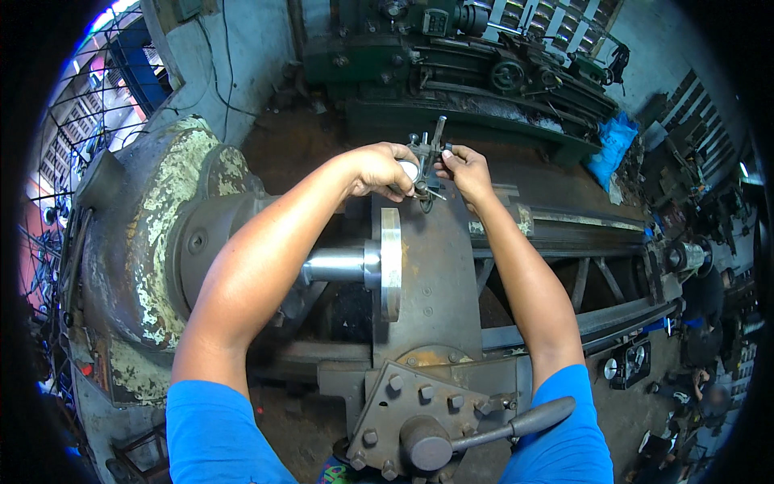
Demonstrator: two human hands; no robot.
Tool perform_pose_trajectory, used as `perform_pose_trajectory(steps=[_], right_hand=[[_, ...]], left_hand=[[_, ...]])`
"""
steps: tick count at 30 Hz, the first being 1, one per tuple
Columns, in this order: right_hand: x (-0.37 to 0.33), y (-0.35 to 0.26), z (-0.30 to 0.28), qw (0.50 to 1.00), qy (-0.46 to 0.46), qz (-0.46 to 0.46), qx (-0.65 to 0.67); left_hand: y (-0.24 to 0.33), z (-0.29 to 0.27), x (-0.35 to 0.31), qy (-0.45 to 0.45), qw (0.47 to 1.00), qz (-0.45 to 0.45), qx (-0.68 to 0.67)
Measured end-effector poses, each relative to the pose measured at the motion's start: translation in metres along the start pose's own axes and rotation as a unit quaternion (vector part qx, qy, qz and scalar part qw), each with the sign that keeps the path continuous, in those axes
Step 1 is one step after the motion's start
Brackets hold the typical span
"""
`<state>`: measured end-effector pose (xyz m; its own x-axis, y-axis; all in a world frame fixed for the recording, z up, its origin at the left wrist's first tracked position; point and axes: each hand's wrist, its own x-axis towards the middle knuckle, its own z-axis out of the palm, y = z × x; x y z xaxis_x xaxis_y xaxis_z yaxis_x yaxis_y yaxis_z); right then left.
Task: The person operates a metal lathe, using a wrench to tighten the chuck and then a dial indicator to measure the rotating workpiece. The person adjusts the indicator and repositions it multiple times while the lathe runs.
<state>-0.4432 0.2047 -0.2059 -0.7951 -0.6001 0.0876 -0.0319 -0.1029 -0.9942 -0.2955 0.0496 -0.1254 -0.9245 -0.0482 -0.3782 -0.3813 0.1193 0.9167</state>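
Both my arms reach forward over a large lathe. My left hand [377, 171] is closed round a dial indicator [409, 171], its round white face partly covered by the fingers. The indicator sits on a small stand with an upright metal post [439, 131], at the far end of the cross slide [439, 274]. On the post's right side, my right hand [468, 172] pinches a small dark knob [446, 148] between thumb and fingers. Nearer to me, a metal disc [391, 266] stands on edge at the end of a shiny shaft [334, 264].
The worn headstock [153, 242] rises at left. A tool post [427, 419] with bolts and a long handle [516, 423] stands close in front of me. Bed rails [572, 234] run right to the tailstock [684, 256]. Behind are a green lathe [484, 81] and a blue bag [613, 149].
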Motion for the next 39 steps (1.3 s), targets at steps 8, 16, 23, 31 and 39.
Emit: perform_pose_trajectory(steps=[8, 16, 23, 31, 39], right_hand=[[0.008, -0.007, 0.002, 0.997, 0.032, -0.051, 0.052], [0.012, -0.022, 0.006, 0.992, 0.035, -0.116, 0.040], [0.009, -0.033, 0.010, 0.994, 0.044, -0.089, 0.048], [0.012, -0.041, -0.002, 0.998, -0.002, -0.064, -0.023], [0.014, -0.041, -0.004, 0.999, -0.014, -0.046, -0.009]], left_hand=[[0.007, -0.001, -0.005, 0.024, 0.999, 0.024, -0.007], [0.013, -0.002, -0.007, 0.043, 0.997, 0.052, -0.035], [0.013, 0.004, -0.009, 0.032, 0.998, 0.060, -0.004], [0.009, 0.015, -0.005, 0.028, 0.998, 0.053, -0.015], [0.004, 0.018, 0.001, 0.054, 0.997, 0.050, -0.029]])
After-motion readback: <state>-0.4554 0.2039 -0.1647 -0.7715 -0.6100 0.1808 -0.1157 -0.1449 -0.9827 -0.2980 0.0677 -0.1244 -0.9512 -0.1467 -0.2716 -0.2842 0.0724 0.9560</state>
